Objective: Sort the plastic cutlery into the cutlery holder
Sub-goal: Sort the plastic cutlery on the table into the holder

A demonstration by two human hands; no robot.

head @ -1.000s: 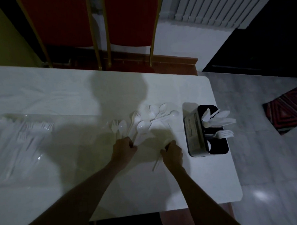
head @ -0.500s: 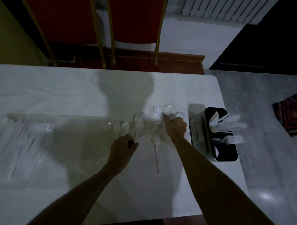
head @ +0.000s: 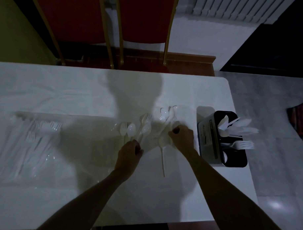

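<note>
White plastic cutlery (head: 143, 127): lies loose in the middle of the table (head: 79, 88), probably fanned out so each kind can be picked apart.
Left hand (head: 129, 151): fingers curled on handles of this fan, seemingly to hold it in place.
Right hand (head: 181, 134): closed over pieces near a single spoon (head: 162, 149); what it holds I cannot tell.
Cutlery holder (head: 231, 156): black, near the table's right edge, spoons and a fork already inside.
Clear bag (head: 29, 145): at left; contents too dim to count.

Dim room — red chairs (head: 106, 18), grey floor (head: 271, 105)
</note>
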